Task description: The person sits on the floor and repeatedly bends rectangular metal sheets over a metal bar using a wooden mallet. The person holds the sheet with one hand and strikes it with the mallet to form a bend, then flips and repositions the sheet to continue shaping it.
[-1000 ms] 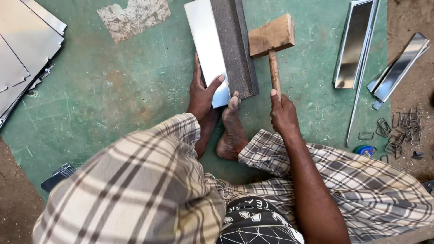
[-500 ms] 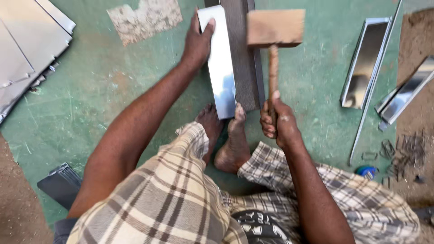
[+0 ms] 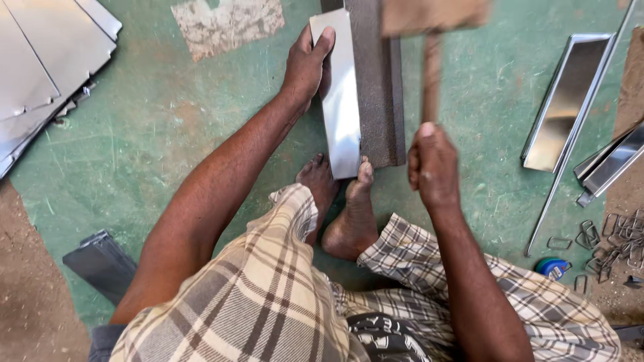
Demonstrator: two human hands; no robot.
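A shiny sheet-metal strip (image 3: 341, 100) lies on the green floor against a dark steel angle bar (image 3: 376, 87). My left hand (image 3: 306, 64) presses on the strip's far end, fingers over its top edge. My bare foot (image 3: 352, 214) holds down the strip's near end. My right hand (image 3: 433, 164) grips the handle of a wooden mallet (image 3: 429, 40), whose blurred head is raised above the bar at the top of the view.
Flat metal sheets (image 3: 40, 74) are stacked at the upper left. Folded metal trays (image 3: 570, 100) and a thin rod (image 3: 570, 154) lie at the right, with small wire clips (image 3: 614, 241) and a blue object (image 3: 553, 268). A dark folded piece (image 3: 100, 261) sits lower left.
My left hand slid from the strip's near part to its far end. The mallet rose from resting on the bar to a raised, blurred position. The camera moved closer.
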